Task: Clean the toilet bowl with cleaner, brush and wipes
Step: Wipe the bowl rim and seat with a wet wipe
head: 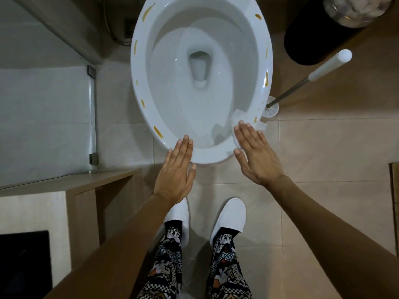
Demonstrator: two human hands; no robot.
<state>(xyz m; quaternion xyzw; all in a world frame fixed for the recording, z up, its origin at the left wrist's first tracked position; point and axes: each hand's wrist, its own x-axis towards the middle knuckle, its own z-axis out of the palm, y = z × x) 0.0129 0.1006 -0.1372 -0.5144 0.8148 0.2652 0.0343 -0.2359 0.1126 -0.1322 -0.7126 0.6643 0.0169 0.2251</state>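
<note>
A white toilet bowl fills the upper middle, with several yellow-brown smears along its rim. My right hand lies flat with straight fingers on a white wipe at the rim's near right. My left hand is flat too, fingertips resting on the near front edge of the rim, holding nothing. A toilet brush with a white handle stands in its white holder on the floor right of the bowl.
A black bin stands at the upper right under a jar. A wooden shelf and a glass partition close in the left side. My feet in white slippers stand on the beige tiled floor.
</note>
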